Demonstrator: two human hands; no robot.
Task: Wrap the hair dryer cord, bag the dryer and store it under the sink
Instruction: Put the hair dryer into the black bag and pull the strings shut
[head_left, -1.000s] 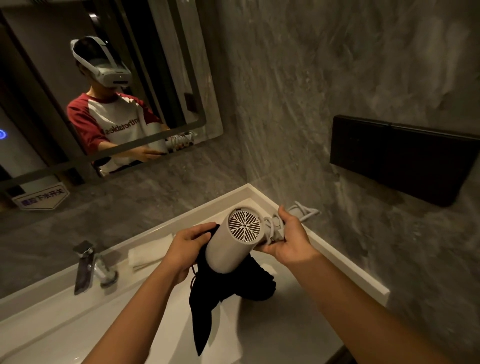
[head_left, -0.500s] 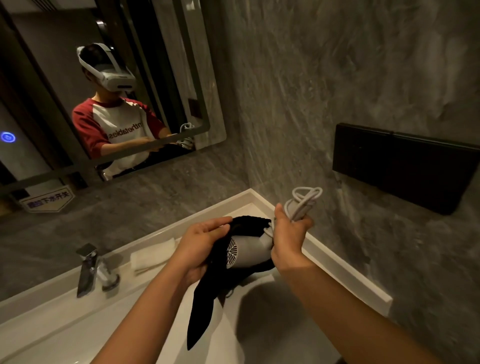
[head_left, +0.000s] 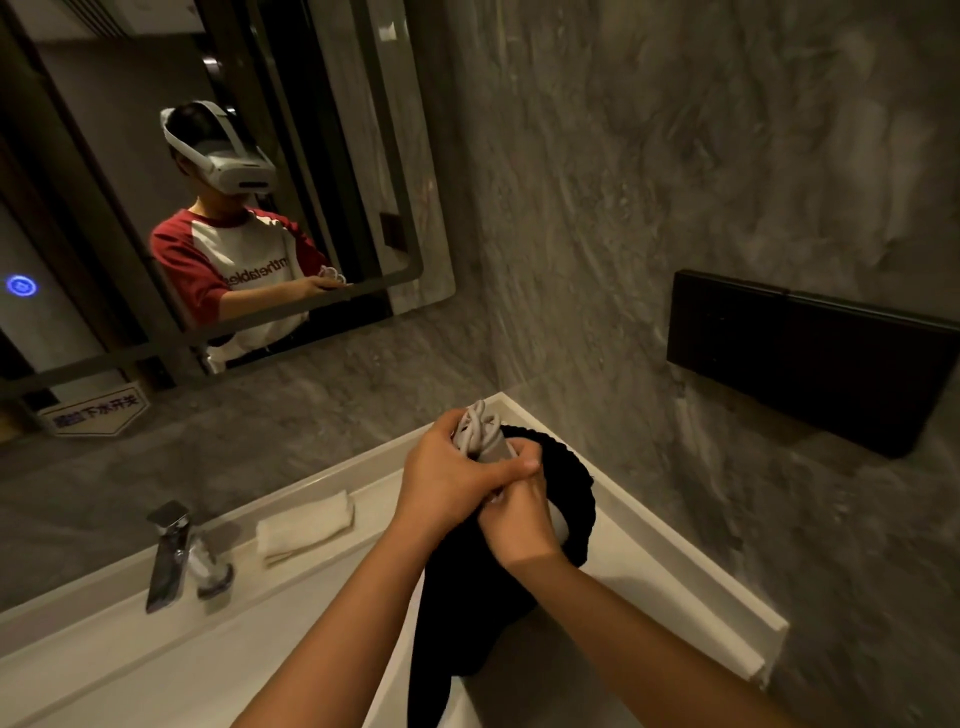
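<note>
A black cloth bag (head_left: 569, 499) hangs over the white sink counter (head_left: 675, 577) near the right corner. The grey hair dryer (head_left: 493, 447) is mostly sunk inside it; only a bit of its handle and the bundled grey cord (head_left: 475, 423) stick out of the bag's mouth. My left hand (head_left: 447, 480) is closed over the cord bundle and the top of the bag. My right hand (head_left: 517, 519) grips the bag's edge just below and touches the left hand. The dryer's body is hidden by the bag.
A folded white towel (head_left: 304, 527) lies on the counter's back ledge. A chrome faucet (head_left: 169, 556) stands to the left. A mirror (head_left: 208, 208) hangs on the back wall, and a black wall box (head_left: 810, 358) juts out on the right.
The dryer, held free with its grille showing a second ago, has gone down into the black bag. The cord bundle, raised in my right hand, now sits under my left hand at the bag's mouth.
</note>
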